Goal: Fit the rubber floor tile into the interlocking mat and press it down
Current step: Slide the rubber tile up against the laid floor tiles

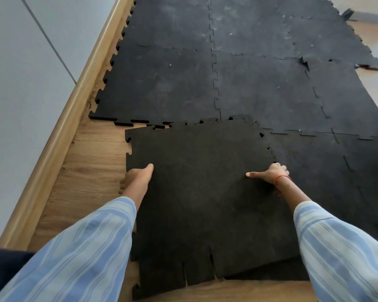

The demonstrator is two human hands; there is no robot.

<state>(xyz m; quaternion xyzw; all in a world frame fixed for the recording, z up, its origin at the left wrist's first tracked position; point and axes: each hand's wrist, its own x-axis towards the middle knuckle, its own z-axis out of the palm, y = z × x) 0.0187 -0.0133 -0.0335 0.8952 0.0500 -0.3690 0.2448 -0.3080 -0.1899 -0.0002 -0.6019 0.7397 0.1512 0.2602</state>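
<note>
Tile point(196, 192) in my grip, black rubber, tilted a little askew against the mat point(260, 83) ahead. My left hand point(135, 178) clamps the tile's left edge: thumb lies flat on top, fingers point(122, 184) curl under the rim over the wood floor point(92, 171). My right hand point(271, 173) takes the right edge, thumb stretched flat across the top, the other fingers bent over the edge where it meets the mat; how far they wrap under, I cannot tell. A red thread point(282, 177) sits on that wrist, and striped blue sleeves point(79, 253) cover both my forearms.

The tile's far right corner rides on top of the mat, overlapping its teeth, not locked in. Its far left edge lies just beside the mat's near row of tabs, with a thin strip of floor showing between them. The near edge, toothed and with a couple of splits, rests on the bare wood close to me. To the left, a wooden skirting point(59, 136) runs along a pale wall point(20, 83), with floor showing between it and the tile.
</note>
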